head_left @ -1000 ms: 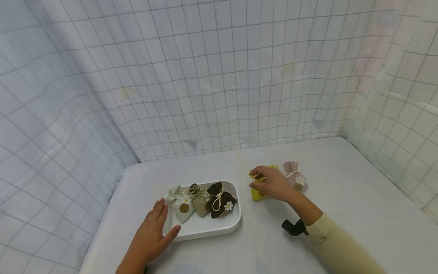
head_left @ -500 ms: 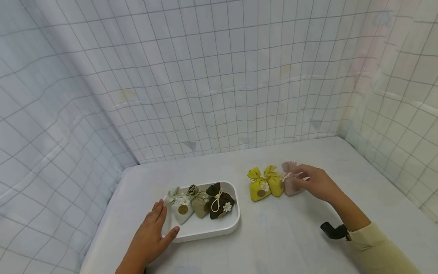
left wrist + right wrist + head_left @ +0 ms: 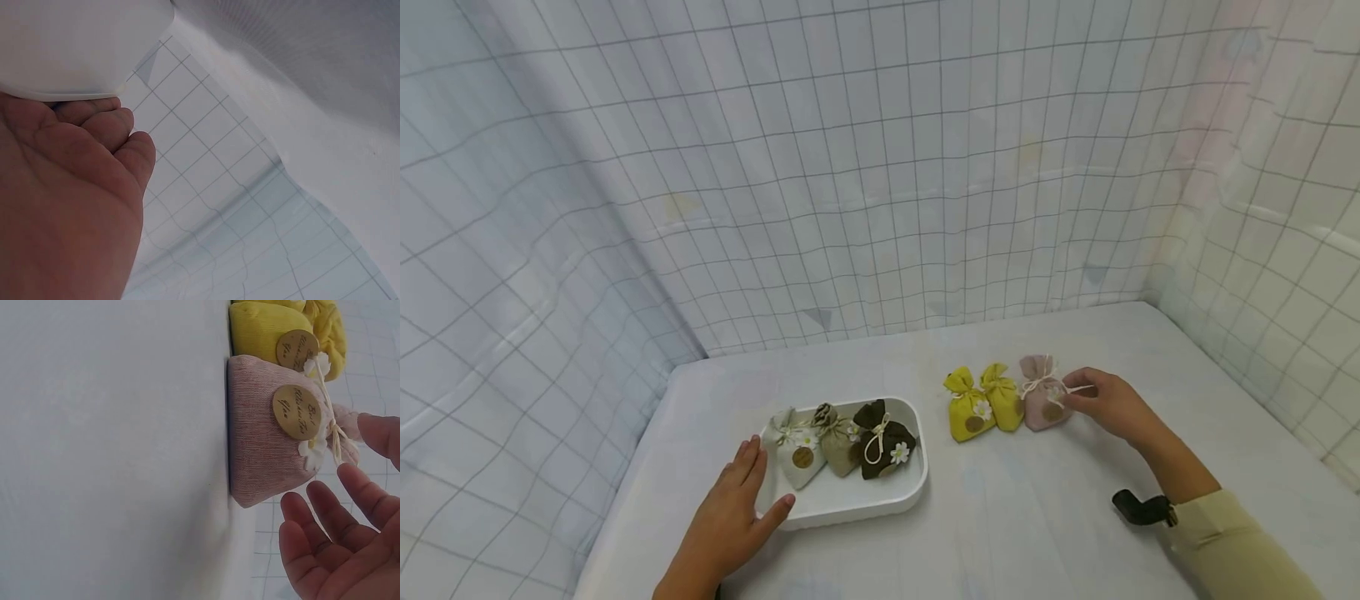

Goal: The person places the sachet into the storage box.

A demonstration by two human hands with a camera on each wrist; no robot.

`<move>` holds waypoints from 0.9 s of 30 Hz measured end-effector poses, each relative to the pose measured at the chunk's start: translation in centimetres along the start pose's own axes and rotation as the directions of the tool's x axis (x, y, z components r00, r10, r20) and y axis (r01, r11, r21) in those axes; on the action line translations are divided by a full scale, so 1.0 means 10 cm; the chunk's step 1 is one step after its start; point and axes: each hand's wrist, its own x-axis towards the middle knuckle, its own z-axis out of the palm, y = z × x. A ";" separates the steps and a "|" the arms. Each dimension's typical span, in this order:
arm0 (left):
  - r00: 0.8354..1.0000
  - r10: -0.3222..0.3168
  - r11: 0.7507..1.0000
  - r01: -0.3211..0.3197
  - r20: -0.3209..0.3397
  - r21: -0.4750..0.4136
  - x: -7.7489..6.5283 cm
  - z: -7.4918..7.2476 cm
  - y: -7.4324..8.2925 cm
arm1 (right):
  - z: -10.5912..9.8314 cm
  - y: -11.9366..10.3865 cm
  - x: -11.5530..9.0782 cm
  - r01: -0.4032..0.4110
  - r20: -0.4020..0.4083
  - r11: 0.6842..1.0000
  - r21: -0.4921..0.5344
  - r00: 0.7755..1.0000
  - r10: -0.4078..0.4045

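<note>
Since one second ago, the right hand [image 3: 1116,404] has moved from the yellow pouches to the right side of the pink drawstring pouch [image 3: 1043,407], and the lower end of this pouch has turned toward the yellow ones. The left hand [image 3: 722,508] remains in the same place.

The pink pouch lies on the table [image 3: 1000,525], toward its back right corner. The right hand has its fingers loosely bent and the thumb apart from them, next to the pale cord [image 3: 335,431] at the pouch neck (whether the fingertips touch this cord, I cannot tell). On the pouch there are a white flower [image 3: 312,450] and a round tag [image 3: 297,412] with the words "Best Wishes For You".

Just to the left of it lie the two yellow pouches, one [image 3: 1004,408] close beside the pink and the other [image 3: 961,408] with a flower and a tag.

The left hand is extended, its fingers along the left edge of the white tray [image 3: 857,512] and the thumb near the front left corner. In the tray, along the back edge, stand in a row a light grey pouch [image 3: 788,457], a beige pouch [image 3: 837,450] and, by the right edge, a dark brown pouch [image 3: 872,462].
</note>
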 end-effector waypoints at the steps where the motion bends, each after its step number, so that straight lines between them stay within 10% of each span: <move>1: 1.000 0.001 1.000 -0.001 -0.001 0.001 0.00 0.00 0.00 | 0.00 0.01 0.01 -0.005 0.007 1.000 0.010 1.000 0.004; 27: 0.999 -0.028 1.000 0.028 0.027 -0.002 0.01 0.00 0.01 | 0.10 0.09 0.19 -0.093 0.102 0.989 0.116 0.991 0.081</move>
